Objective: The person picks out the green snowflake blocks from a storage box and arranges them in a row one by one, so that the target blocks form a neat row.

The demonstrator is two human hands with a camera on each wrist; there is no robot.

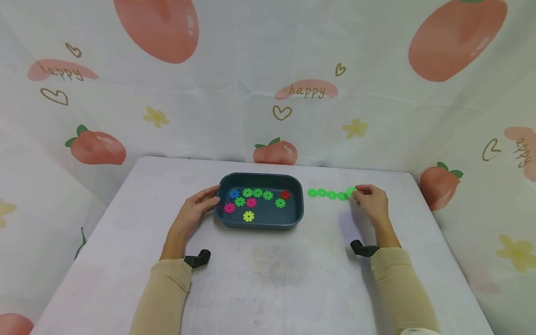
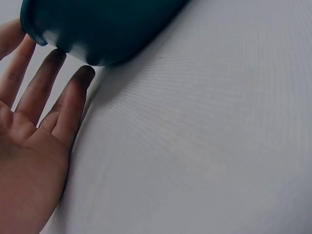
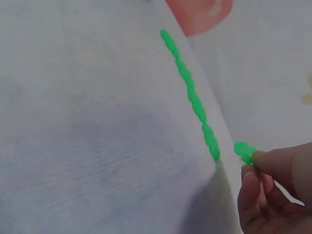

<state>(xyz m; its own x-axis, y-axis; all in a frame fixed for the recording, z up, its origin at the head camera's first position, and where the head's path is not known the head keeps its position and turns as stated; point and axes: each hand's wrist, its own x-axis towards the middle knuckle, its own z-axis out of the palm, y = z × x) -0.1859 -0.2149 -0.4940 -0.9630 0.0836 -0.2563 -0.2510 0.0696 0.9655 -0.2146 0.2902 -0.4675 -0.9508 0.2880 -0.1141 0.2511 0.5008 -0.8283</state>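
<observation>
A dark blue-green tray [image 1: 259, 224] stands on the table, holding several small notched plastic discs. Most of these are green, like the green disc [image 1: 280, 203]; others are pink, red, blue and yellow. At the tray's left end my left hand [image 1: 197, 207] touches the rim and outer wall, its fingers fairly straight in the left wrist view. To the right of the tray, several green discs [image 1: 331, 195] lie in a row. My right hand [image 1: 372, 203] pinches another green disc [image 3: 243, 150] between thumb and fingertips, just above the row's right end; the fingertips hide part of it.
The white-covered table [image 1: 284, 288] backs onto a hanging cloth [image 1: 217, 116] printed with fruit, hearts and flowers. Black wrist mounts [image 1: 198, 258] show at both wrists.
</observation>
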